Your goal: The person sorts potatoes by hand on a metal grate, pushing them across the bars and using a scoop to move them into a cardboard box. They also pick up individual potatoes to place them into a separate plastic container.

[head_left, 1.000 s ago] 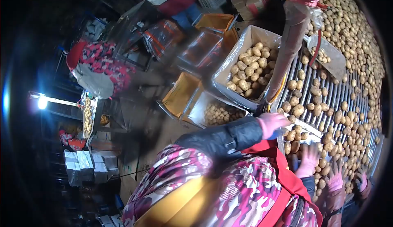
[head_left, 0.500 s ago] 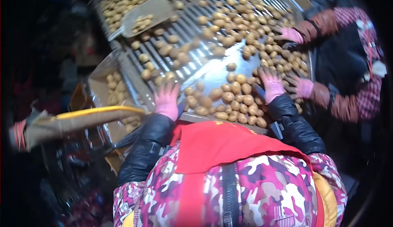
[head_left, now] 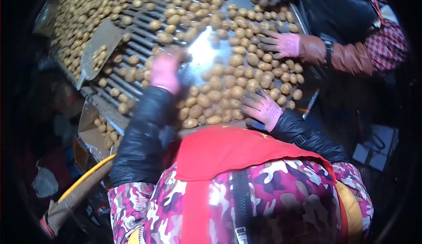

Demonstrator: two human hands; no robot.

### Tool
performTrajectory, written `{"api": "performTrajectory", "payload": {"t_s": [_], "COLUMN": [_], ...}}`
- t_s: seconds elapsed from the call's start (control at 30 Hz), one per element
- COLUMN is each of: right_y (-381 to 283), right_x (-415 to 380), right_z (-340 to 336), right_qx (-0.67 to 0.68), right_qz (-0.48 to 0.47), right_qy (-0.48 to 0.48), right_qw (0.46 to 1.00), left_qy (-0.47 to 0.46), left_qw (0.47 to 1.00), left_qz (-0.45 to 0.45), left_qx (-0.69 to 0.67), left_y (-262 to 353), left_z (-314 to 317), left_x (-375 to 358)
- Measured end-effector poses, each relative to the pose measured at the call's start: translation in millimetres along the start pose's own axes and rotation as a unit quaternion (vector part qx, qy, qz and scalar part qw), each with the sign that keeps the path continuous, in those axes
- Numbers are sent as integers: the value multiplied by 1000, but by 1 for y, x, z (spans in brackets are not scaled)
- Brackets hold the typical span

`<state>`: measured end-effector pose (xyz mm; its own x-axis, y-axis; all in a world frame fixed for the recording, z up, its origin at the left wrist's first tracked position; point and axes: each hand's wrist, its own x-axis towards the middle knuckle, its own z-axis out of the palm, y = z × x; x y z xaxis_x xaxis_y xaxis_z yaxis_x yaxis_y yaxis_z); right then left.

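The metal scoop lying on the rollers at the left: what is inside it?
The scoop holds a small cluster of potatoes near its lower end; its upper part shows bare metal. The rollers beneath it are covered by the scoop itself.

Harsh glare flares off the metal chute [head_left: 203, 52] at upper centre. Fisheye edges fall black; the left hand [head_left: 165, 70] blurs.
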<state>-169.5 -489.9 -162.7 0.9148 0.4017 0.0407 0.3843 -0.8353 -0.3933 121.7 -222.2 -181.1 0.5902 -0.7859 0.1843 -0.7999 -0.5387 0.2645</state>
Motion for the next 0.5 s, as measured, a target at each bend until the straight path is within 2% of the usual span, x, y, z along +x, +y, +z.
{"api": "performTrajectory", "payload": {"t_s": [0.03, 0.07, 0.1, 0.13, 0.17, 0.2, 0.23, 0.27, 0.3, 0.33, 0.37, 0.4, 0.5], "right_y": [-2, -4, -2, 2, 10, 22, 26, 25, 24, 27, 29, 30, 28], "right_x": [-12, -19, -29, -39, -48, -59, -55, -46, -37, -27, -11, 7, 40], "right_z": [-1, -5, 0, 9, 19, 30, 32, 37, 42, 49, 48, 39, 26], "right_qx": [0, -11, -27, -43, -60, -45, -51, -57, -61, -33, -39, -44, -9], "right_qz": [1, 40, 127, 209, 285, 335, 347, 359, 370, 373, 353, 331, 253], "right_qy": [-3, 27, 66, 102, 138, 163, 148, 133, 117, 129, 120, 110, 120], "right_qw": [1000, 999, 989, 972, 947, 927, 925, 922, 920, 918, 927, 936, 960], "left_qy": [89, 72, 63, -9, -80, -96, -112, -86, -67, -112, -115, -89, -85], "left_qw": [993, 988, 967, 936, 922, 929, 928, 938, 969, 966, 974, 988, 995], "left_qz": [-48, -131, -212, -321, -367, -321, -274, -227, -175, -112, -118, -82, -28], "left_qx": [62, 45, 129, 141, 89, 158, 227, 247, 160, 202, 157, 92, -45], "left_y": [-26, -56, -90, -100, -96, -78, -50, -45, -24, 8, 31, 53, 75], "left_z": [5, 0, 11, 9, 1, 7, 9, 29, 28, 23, 25, 14, 4], "left_x": [8, 17, 15, 12, 14, 8, 7, -5, -12, -16, -18, -21, -48]}}
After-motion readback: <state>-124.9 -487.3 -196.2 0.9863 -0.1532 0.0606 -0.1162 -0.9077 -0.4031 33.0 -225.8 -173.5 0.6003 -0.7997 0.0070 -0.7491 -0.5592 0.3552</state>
